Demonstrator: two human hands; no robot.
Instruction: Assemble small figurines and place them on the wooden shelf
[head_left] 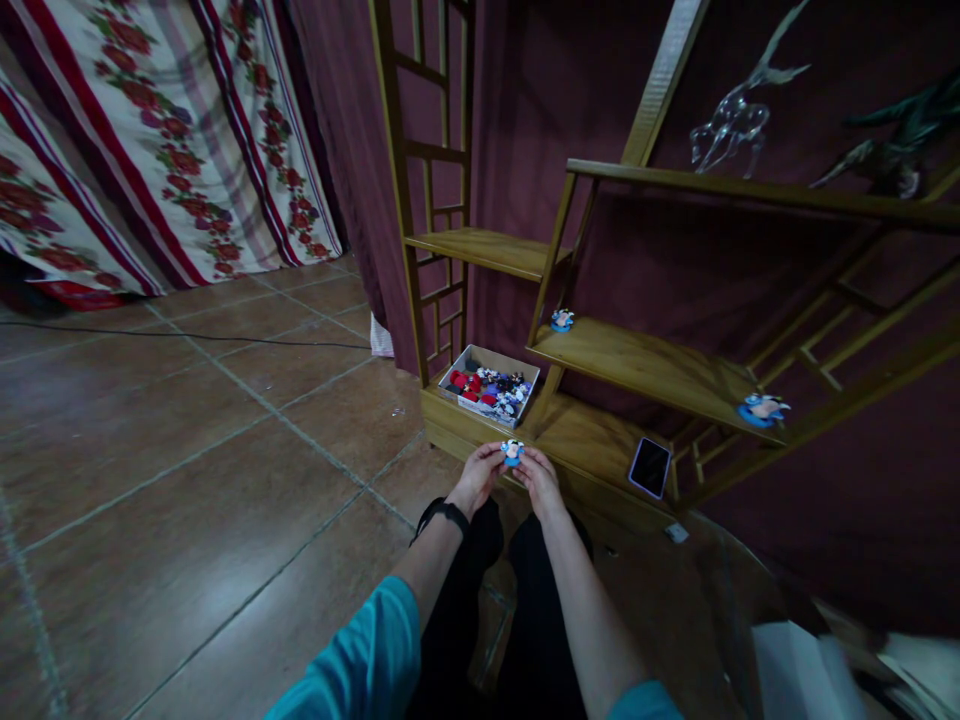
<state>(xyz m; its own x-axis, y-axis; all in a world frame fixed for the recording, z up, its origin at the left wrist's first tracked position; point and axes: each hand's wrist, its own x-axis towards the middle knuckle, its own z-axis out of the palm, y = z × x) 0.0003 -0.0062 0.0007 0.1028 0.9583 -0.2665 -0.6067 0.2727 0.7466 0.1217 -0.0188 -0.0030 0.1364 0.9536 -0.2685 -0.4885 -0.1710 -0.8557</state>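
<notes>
Between my two hands is a small figurine (512, 452) with a blue base and a pale body. My left hand (482, 472) pinches it from one side, and my right hand (537, 474) grips it from the other. Just beyond them, a shallow open box (527, 411) holds many small figures in red, black, white and purple. A similar blue-based figurine (562, 320) stands at the left end of the middle shelf (645, 365). Another blue and white figurine (763, 409) sits at that shelf's right end.
A tablet or phone (649, 467) with a pale purple edge lies on the low shelf (592, 435). On the top shelf (757, 183) stand a clear glass deer (739, 120) and a dark green ornament (900, 130). A black cable (262, 340) crosses the tiled floor at left.
</notes>
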